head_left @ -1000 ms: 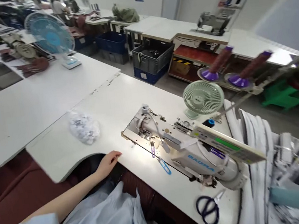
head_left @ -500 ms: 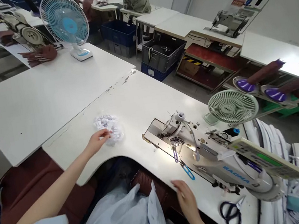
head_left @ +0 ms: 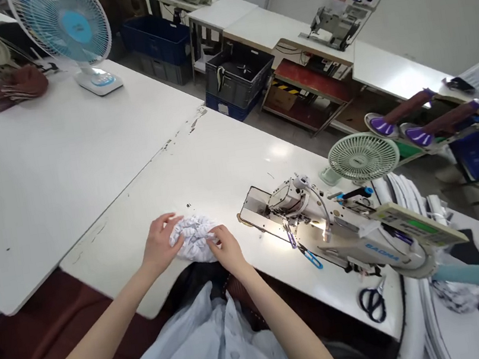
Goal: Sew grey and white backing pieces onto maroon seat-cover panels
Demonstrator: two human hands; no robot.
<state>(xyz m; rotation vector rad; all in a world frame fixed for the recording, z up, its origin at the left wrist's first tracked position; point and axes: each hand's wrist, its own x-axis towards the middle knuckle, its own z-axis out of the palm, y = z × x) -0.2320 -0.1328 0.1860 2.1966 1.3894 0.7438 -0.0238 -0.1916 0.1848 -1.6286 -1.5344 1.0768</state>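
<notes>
A small white bundle of crumpled labels or fabric pieces (head_left: 195,239) lies at the near edge of the white sewing table (head_left: 219,164). My left hand (head_left: 159,244) cups its left side with curled fingers. My right hand (head_left: 228,247) grips its right side, fingers pressed into it. Both hands touch the bundle. To the right stands a white sewing machine (head_left: 346,229) with its lamp lit over the needle plate.
Blue thread snips (head_left: 310,254) lie by the needle and black scissors (head_left: 373,300) at the table's front right. A small green fan (head_left: 362,156) stands behind the machine, a blue fan (head_left: 64,31) on the far table. Crates (head_left: 237,78) sit on the floor beyond.
My left hand went from the table edge to the bundle and drew it nearer. My right hand came into view and took hold of its other side. The view shifted.
</notes>
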